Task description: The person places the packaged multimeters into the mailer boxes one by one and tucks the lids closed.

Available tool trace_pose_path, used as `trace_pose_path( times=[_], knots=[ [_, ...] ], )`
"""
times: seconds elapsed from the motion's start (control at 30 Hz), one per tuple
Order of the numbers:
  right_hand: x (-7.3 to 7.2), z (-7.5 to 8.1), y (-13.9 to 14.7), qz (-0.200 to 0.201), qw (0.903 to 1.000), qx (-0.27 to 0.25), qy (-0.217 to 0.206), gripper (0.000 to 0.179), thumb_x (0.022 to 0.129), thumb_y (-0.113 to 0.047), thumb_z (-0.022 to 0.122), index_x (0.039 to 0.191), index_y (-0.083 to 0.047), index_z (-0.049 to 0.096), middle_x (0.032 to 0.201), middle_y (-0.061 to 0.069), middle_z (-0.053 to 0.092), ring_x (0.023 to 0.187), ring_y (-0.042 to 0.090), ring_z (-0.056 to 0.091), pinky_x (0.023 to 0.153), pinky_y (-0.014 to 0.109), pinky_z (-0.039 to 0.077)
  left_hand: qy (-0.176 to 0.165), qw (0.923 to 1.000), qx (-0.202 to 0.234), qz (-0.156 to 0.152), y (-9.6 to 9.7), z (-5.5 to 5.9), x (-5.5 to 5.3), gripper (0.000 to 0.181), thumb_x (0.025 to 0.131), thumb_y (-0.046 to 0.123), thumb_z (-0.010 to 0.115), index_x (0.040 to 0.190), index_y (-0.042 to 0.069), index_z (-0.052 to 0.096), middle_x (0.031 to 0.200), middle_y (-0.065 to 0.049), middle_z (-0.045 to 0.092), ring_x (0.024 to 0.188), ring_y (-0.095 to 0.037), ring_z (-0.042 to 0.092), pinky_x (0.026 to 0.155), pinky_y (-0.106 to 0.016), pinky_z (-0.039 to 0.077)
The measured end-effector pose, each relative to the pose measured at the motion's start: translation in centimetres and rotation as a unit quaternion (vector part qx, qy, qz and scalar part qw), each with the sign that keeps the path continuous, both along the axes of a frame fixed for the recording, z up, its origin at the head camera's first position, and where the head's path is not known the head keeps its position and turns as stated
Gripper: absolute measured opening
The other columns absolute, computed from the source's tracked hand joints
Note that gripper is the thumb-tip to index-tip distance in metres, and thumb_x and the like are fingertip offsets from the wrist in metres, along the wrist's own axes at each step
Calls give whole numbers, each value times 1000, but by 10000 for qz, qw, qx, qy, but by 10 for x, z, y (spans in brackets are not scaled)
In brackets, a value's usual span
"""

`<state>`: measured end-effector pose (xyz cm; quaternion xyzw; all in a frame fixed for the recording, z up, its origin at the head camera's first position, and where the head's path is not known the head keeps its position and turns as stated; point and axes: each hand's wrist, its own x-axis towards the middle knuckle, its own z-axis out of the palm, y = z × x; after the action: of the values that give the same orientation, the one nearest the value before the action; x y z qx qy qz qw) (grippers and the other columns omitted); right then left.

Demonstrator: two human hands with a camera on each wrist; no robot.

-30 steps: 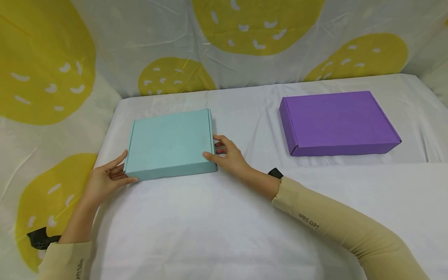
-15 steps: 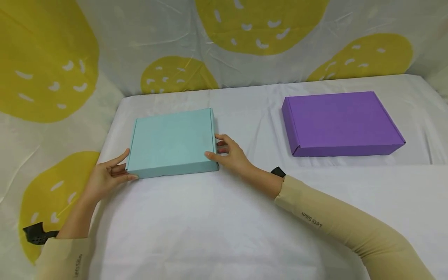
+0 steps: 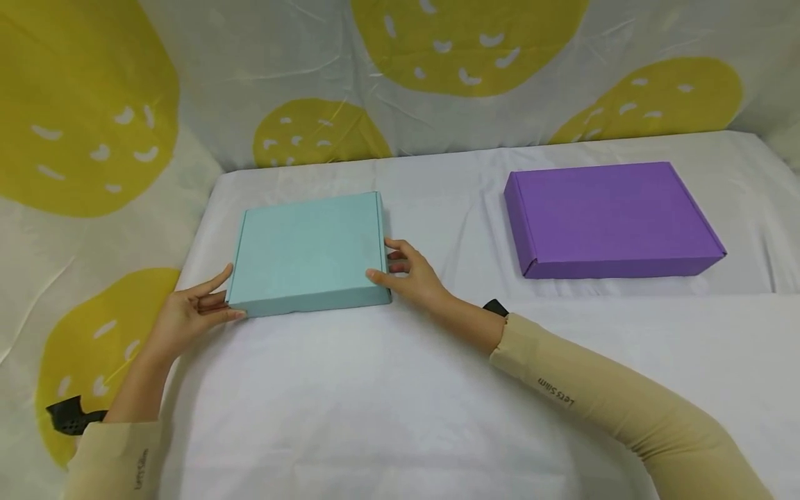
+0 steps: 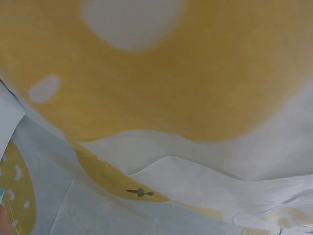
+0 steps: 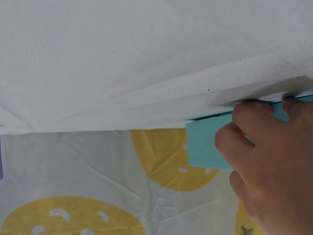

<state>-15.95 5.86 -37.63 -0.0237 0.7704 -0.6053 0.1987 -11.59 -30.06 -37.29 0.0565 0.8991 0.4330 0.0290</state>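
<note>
A flat light blue cardboard box [image 3: 312,246], its lid closed, lies on the white cloth at the left in the head view. My left hand [image 3: 187,316] holds its front left corner, thumb along the front face and fingers at the left side. At the right side, my right hand [image 3: 415,278] grips the box near the front corner, thumb on the top edge and fingers against the side wall. The right wrist view shows that hand [image 5: 274,156] bent round the side of the box [image 5: 208,144]. Only a sliver of a finger appears in the left wrist view.
A closed purple cardboard box [image 3: 619,215] lies to the right, apart from the light blue one. White cloth [image 3: 400,403] covers the table. Behind and to the left hangs a white curtain [image 3: 212,83] with large yellow shapes.
The head view has shifted slightly, moving the whole scene a little. Both hands keep their hold on the light blue box, which stays in place on the cloth.
</note>
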Motion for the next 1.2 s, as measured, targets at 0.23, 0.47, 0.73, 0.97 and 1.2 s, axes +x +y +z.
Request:
trace_pose_path(
  times=[0.23,0.47,0.73,0.97,1.2],
  knots=[
    [2,-2,-1,-25,10000,47,66,66,81,-28,67,138,-21,35,125,6,45,112,21,49,89,34,44,-93,9999,56,21,-1,-3,3,76,70,5,75,136,15,39,114,-19,54,84,9,60,68,-11,50],
    [1,-1,1,-38,9998,85,152,66,82,-29,66,139,-20,34,126,6,44,113,21,47,87,34,45,-148,9998,97,-101,2,1,0,75,73,5,74,137,14,38,117,-25,50,87,10,59,68,-13,50],
    [1,-2,1,-47,9999,35,156,66,82,-29,66,139,-22,34,126,6,45,113,21,48,87,33,45,-591,9981,-100,121,0,8,-2,69,77,18,72,137,23,40,124,-10,52,94,15,52,73,-8,47],
    [3,-1,1,-55,9998,37,196,66,82,-30,66,139,-22,34,126,5,44,113,21,48,86,33,45,-472,9989,47,-25,-2,7,-2,71,76,13,73,137,18,39,117,5,57,94,14,53,73,-7,46],
    [3,-2,0,-18,9998,89,182,66,82,-31,66,140,-23,33,127,5,44,114,21,47,87,34,45,-432,9989,-153,28,-2,7,-1,71,76,15,73,137,20,38,119,-7,56,94,15,51,72,-7,46]
  ],
)
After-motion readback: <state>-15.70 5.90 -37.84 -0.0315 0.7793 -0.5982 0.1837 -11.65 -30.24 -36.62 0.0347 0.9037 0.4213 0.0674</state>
